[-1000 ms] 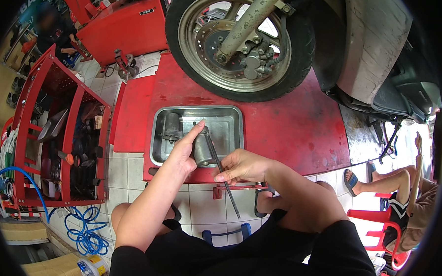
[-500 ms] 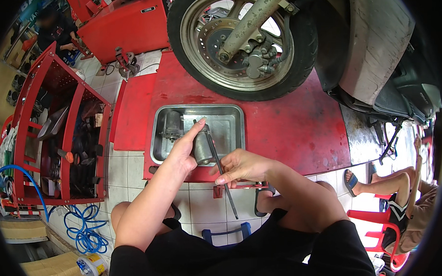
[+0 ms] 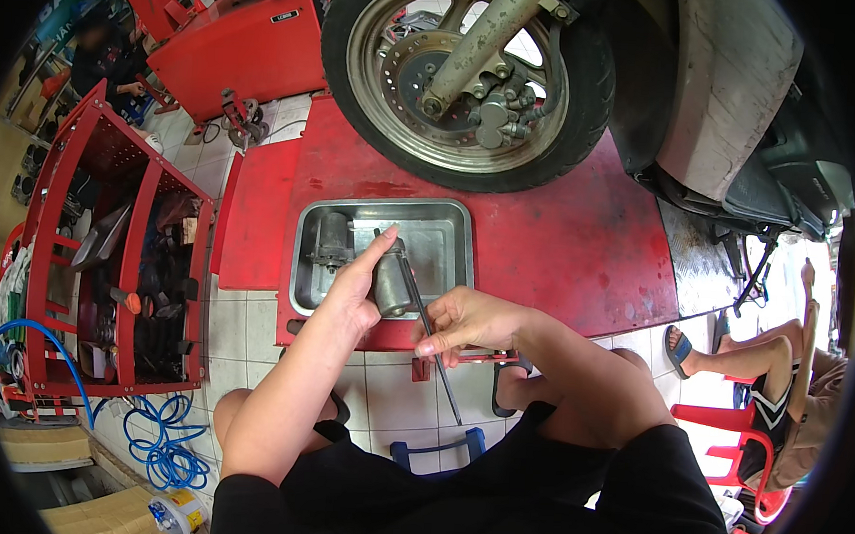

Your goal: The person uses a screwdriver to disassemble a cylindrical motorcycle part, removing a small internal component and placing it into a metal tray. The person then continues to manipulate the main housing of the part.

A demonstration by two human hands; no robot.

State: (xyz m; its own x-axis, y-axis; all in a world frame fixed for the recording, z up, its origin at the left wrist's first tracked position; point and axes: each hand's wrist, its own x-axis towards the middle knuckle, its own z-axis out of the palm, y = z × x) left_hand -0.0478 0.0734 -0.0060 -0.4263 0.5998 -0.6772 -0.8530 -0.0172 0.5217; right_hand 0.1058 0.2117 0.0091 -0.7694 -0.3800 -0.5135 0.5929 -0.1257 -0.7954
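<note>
My left hand [image 3: 355,288] is closed round a grey metal cylinder [image 3: 390,286], held over the near side of a shallow steel tray [image 3: 378,208]. A long, thin black rod [image 3: 450,392] slants across the cylinder's right side, its upper end by my left thumb. Lower down, the fingers of my right hand [image 3: 465,324] pinch this rod, and its lower end points toward my lap. Inside the tray, to the left, lies a second dark grey cylindrical metal part [image 3: 331,236] with a flanged end. My left palm hides some of the held cylinder.
The tray rests on a red lift platform [image 3: 580,274] under a motorbike's front wheel [image 3: 466,78]. A red tool cart [image 3: 113,253] stands left, with a coiled blue hose [image 3: 164,446] below it. At right, a person's leg [image 3: 758,356] extends beside a red chair [image 3: 717,418].
Both hands keep their grips on the cylinder and the rod. The rod and my right hand have shifted only very slightly.
</note>
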